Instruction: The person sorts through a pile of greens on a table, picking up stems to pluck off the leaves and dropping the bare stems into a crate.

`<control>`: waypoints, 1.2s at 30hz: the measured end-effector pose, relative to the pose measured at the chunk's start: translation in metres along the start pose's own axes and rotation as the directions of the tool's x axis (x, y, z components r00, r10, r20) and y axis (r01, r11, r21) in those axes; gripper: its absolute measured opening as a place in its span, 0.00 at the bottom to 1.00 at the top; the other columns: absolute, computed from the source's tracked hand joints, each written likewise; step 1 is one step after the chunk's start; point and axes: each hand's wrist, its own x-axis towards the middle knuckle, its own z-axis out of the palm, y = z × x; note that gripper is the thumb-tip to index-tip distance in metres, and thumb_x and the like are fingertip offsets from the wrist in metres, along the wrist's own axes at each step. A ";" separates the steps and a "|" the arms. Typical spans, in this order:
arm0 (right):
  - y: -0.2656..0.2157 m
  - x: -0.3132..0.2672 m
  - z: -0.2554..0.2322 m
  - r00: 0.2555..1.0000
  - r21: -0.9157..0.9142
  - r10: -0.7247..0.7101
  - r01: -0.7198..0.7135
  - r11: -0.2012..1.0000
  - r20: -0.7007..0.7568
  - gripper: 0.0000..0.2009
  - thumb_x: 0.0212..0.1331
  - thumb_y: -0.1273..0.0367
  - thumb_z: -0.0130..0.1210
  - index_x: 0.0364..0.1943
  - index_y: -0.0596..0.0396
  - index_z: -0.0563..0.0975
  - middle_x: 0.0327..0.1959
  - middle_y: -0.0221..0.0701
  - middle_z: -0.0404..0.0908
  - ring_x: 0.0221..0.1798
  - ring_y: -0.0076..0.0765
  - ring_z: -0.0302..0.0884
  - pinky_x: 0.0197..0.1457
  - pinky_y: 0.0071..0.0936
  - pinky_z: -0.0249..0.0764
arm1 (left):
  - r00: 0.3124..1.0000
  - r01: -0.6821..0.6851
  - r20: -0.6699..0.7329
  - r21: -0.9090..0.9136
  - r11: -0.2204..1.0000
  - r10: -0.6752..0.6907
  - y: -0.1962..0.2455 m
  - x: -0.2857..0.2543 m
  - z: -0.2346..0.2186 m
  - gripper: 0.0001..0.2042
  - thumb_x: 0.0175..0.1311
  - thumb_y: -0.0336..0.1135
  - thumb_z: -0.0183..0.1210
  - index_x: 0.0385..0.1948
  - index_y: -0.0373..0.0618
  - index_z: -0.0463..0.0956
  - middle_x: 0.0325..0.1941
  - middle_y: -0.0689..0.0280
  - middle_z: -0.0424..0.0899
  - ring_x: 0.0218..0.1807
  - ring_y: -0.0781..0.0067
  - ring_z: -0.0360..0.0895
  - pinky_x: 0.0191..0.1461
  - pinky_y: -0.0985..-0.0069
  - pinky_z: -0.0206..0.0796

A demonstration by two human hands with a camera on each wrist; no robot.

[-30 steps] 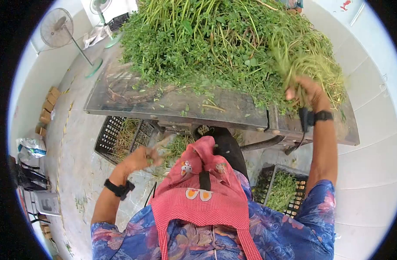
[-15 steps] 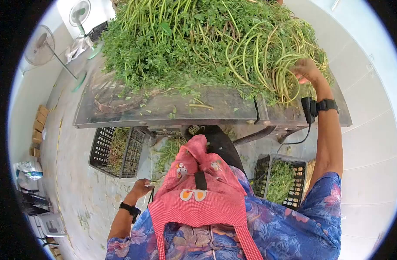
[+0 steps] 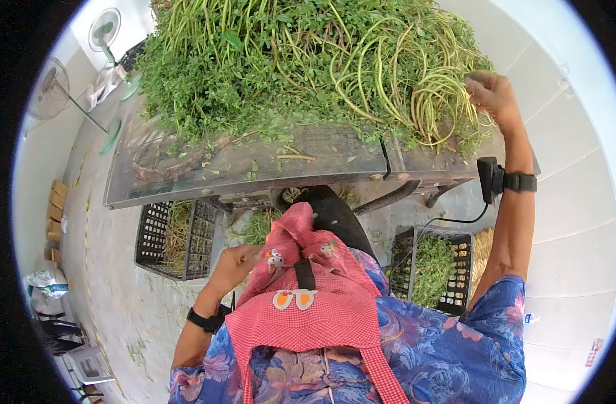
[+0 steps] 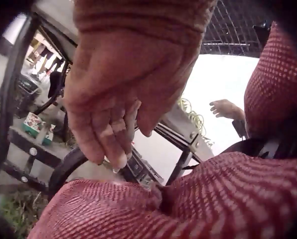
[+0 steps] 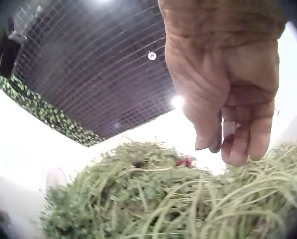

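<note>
A large heap of leafy green stems (image 3: 287, 74) covers much of the table. Beside its right end is my right hand (image 3: 495, 97), fingers loosely bent and nothing visible in them. A bunch of long, curved stems (image 3: 432, 111) lies just left of that hand. In the right wrist view the hand (image 5: 223, 74) hangs over the heap (image 5: 133, 199). My left hand (image 3: 234, 267) is low, at the left edge of the red checked apron (image 3: 308, 323). Its fingers droop, holding nothing visible, close over the apron cloth (image 4: 103, 209) in the left wrist view.
Under the table's front edge (image 3: 254, 188), a black crate (image 3: 203, 239) with stems stands at left. Another crate (image 3: 462, 269) with greens is at lower right. A cable (image 3: 449, 219) runs from my right wrist. Two fans (image 3: 109, 30) stand at back left.
My right hand has let go of the curved stems, which now lie on the heap, and moved right. My left hand dropped toward my body, then rose slightly to the apron's edge.
</note>
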 end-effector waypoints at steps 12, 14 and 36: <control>-0.053 -0.037 0.171 0.944 -0.323 -0.329 0.318 0.892 0.021 0.11 0.47 0.61 0.59 0.30 0.53 0.80 0.35 0.40 0.78 0.36 0.52 0.76 0.42 0.43 0.72 | 0.980 -0.198 0.016 -0.084 0.977 0.200 0.105 0.043 -0.014 0.09 0.64 0.30 0.51 0.37 0.33 0.76 0.31 0.65 0.81 0.33 0.82 0.75 0.40 0.81 0.68; -0.054 -0.040 0.179 0.955 -0.381 -0.298 0.279 0.882 0.010 0.11 0.47 0.62 0.58 0.31 0.53 0.80 0.36 0.39 0.77 0.36 0.52 0.76 0.42 0.43 0.72 | 0.964 -0.266 -0.021 -0.144 0.953 0.265 0.112 0.054 -0.015 0.10 0.64 0.30 0.51 0.38 0.32 0.76 0.32 0.65 0.82 0.33 0.82 0.76 0.40 0.82 0.69; -0.054 -0.042 0.179 0.930 0.410 -0.337 0.254 0.876 0.145 0.16 0.47 0.68 0.59 0.43 0.54 0.77 0.34 0.37 0.79 0.35 0.38 0.74 0.40 0.29 0.70 | 0.572 -0.504 -0.089 0.745 0.436 0.815 0.194 0.223 -0.022 0.21 0.51 0.23 0.52 0.51 0.50 0.69 0.48 0.59 0.73 0.48 0.55 0.71 0.48 0.65 0.68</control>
